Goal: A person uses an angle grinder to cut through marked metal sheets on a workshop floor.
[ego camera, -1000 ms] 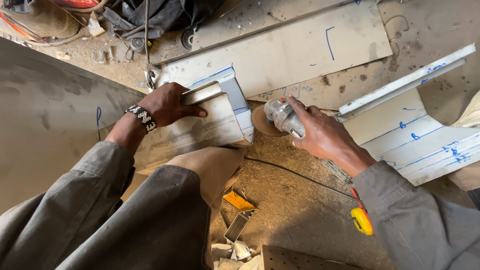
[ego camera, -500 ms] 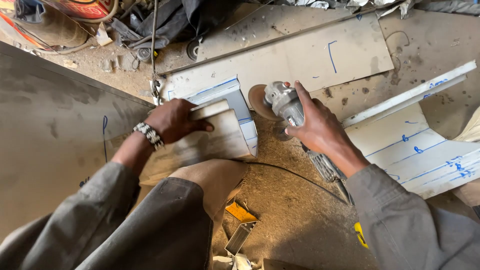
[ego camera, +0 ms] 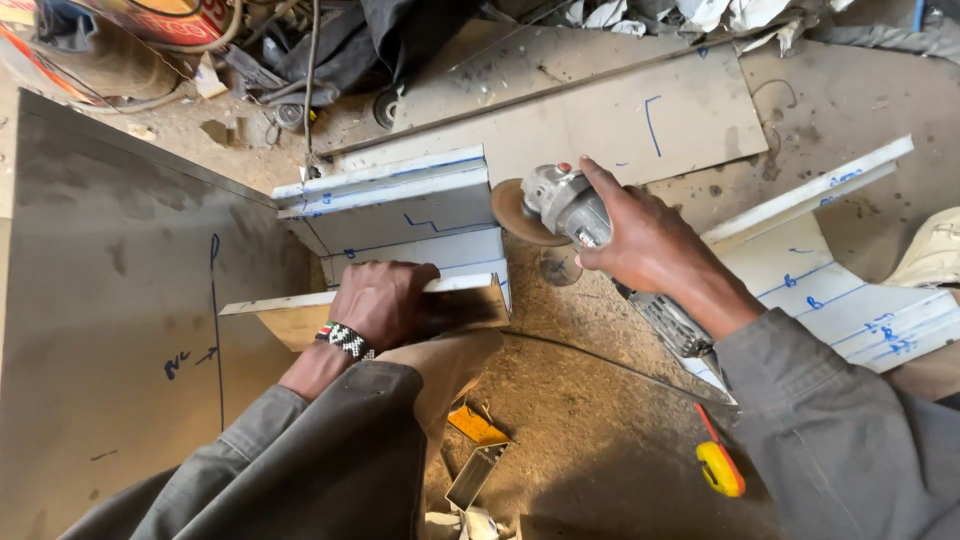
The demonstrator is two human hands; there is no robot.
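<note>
The folded sheet-metal piece [ego camera: 400, 215], white-filmed with blue pen marks, stands on the dirt floor [ego camera: 600, 440] near the middle of the view, its stepped top facing the far debris. The left hand [ego camera: 380, 300] presses down on the piece's near flange, fingers curled over the edge and closed on it; a black-and-white beaded bracelet [ego camera: 347, 340] circles the wrist. Just right of the piece, the right hand [ego camera: 640, 240] is wrapped tightly around an angle grinder [ego camera: 560, 205], whose worn disc [ego camera: 520, 212] sits close beside the piece's right end; whether it touches cannot be told.

The floor is sandy, gritty earth strewn with offcuts. A large grey metal sheet [ego camera: 110, 330] covers the left side, bearing a long blue line. A flat board [ego camera: 640, 125] with a blue mark lies beyond the grinder. Another white-filmed bent panel [ego camera: 830, 290] lies toward the right edge. A yellow tape measure [ego camera: 722, 468] rests on the floor near the right sleeve, and a small yellow scrap [ego camera: 475, 425] lies by the knee. Cables and rags [ego camera: 330, 50] crowd the far edge.
</note>
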